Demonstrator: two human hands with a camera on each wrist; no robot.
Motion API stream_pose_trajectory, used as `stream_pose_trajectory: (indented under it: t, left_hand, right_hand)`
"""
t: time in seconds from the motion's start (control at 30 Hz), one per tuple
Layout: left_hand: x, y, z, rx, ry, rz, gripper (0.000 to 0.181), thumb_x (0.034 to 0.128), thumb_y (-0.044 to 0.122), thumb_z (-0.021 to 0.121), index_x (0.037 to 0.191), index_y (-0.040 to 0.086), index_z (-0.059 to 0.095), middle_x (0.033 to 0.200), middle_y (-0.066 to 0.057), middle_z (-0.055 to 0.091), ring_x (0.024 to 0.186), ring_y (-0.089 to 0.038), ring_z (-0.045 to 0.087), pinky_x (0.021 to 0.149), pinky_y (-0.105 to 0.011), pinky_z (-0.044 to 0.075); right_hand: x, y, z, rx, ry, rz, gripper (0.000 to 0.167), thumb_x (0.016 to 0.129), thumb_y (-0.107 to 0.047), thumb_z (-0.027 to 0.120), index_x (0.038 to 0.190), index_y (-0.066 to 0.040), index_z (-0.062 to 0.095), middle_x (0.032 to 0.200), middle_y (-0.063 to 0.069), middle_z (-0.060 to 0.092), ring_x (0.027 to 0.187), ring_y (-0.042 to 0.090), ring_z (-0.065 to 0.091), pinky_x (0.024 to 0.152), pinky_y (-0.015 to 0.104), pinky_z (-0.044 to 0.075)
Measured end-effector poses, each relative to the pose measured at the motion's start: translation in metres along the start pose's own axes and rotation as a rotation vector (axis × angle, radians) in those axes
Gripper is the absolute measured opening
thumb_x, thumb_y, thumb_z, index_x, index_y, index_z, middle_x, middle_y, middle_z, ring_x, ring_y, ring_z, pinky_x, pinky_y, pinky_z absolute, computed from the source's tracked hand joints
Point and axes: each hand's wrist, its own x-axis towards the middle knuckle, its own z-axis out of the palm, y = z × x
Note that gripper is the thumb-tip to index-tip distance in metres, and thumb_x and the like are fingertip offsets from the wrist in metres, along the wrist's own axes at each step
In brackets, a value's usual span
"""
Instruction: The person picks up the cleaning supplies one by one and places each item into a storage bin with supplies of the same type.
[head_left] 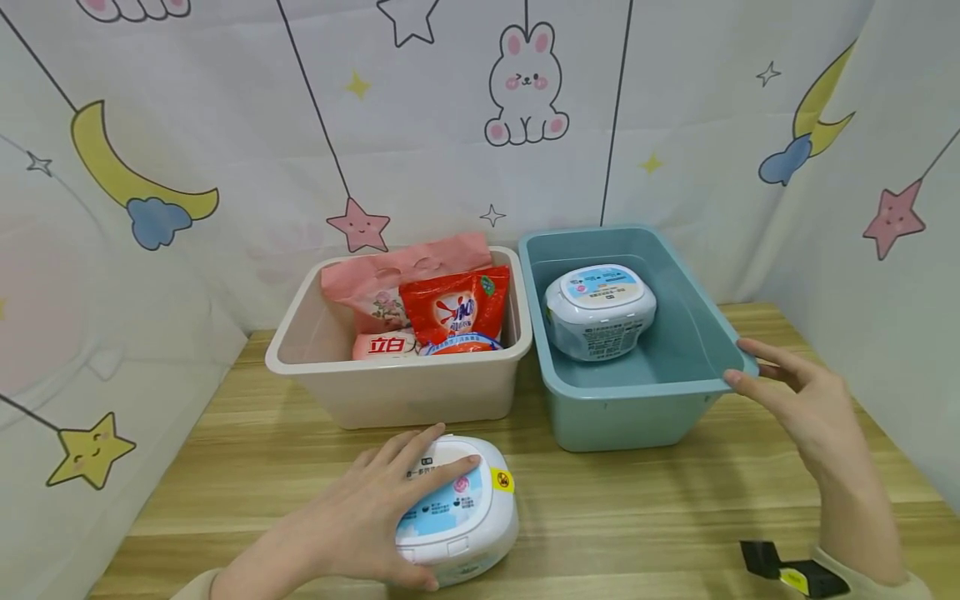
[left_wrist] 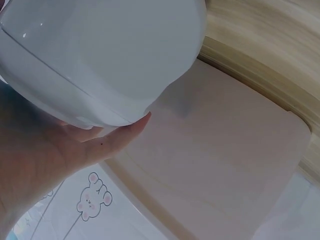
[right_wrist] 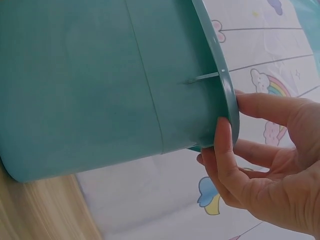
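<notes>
My left hand (head_left: 367, 508) grips a white lidded plastic tub (head_left: 483, 517) with a blue-and-white printed top and a yellow sticker. Its fingers spread over the lid while the thumb lies along the near side. In the left wrist view, fingers (left_wrist: 120, 140) curl against the tub's smooth white side (left_wrist: 115, 55). At the right, my right hand (head_left: 813, 400) pinches the near right rim corner of a teal bin (head_left: 622, 417). The right wrist view shows fingers (right_wrist: 223, 140) on both sides of that rim. A similar white tub (head_left: 600, 312) sits inside the teal bin.
Left of the teal bin stands a beige bin (head_left: 427, 387). It holds a red packet (head_left: 457, 304), a pink package (head_left: 408, 262) and other packaged goods. Both stand on a wood-grain table (head_left: 600, 517), before a patterned curtain (head_left: 450, 108). A black strap (head_left: 795, 571) lies by my right wrist.
</notes>
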Motion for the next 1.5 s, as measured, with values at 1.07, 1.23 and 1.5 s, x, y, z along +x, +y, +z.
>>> stream_pose_trajectory:
  t: [1.07,1.23,1.5]
  left_hand:
    - [0.0075,-0.0022,-0.0031,0.097,0.004,0.079,0.098,0.0634,0.060,0.075,0.141,0.063,0.015,0.150,0.000,0.030,0.130,-0.025,0.031,0.101,-0.061,0.039]
    - [0.0075,-0.0020,-0.0043,0.099,0.002,0.085,0.096,0.0639,0.061,0.073,0.141,0.063,0.016,0.151,0.000,0.030,0.131,-0.026,0.031,0.103,-0.062,0.037]
    - [0.0088,0.0004,-0.0074,0.145,0.047,0.135,0.097,0.0639,0.063,0.072,0.142,0.062,0.016,0.150,-0.001,0.032,0.128,-0.024,0.034,0.102,-0.057,0.039]
  right_hand:
    - [0.0007,0.0072,-0.0015,0.002,-0.078,-0.138,0.068,0.090,-0.026,0.067,0.149,-0.017,0.036,0.137,0.008,0.039,0.106,-0.004,0.040,0.078,0.002,0.043]
    - [0.0003,0.0068,-0.0006,0.013,-0.095,-0.140,0.068,0.090,-0.026,0.067,0.150,-0.017,0.034,0.140,0.007,0.039,0.108,-0.002,0.041,0.079,0.002,0.043]
    - [-0.0003,0.0071,-0.0015,-0.008,-0.106,-0.137,0.069,0.091,-0.028,0.066,0.150,-0.020,0.033,0.147,0.003,0.036,0.113,-0.002,0.038,0.079,0.002,0.043]
